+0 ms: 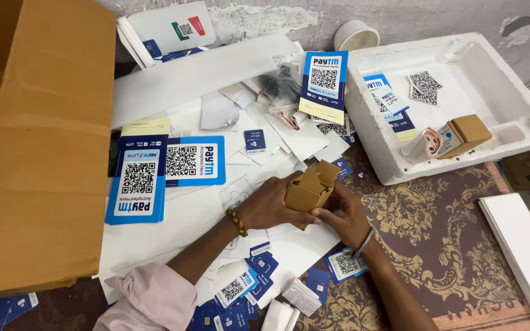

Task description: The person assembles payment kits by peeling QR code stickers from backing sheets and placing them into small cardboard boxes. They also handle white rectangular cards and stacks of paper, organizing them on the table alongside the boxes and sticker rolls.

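Blue cards [154,175] beside small box [310,189]

Both hands — left hand [269,207], right hand [346,216] — grip a small brown cardboard box [310,187] above scattered blue-and-white code cards [138,178], beside a white foam tray [461,92].

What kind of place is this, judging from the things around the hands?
Probably an informal floor packing spot: blue code cards strewn about, a big carton, a foam tray, and both hands holding a small brown box.
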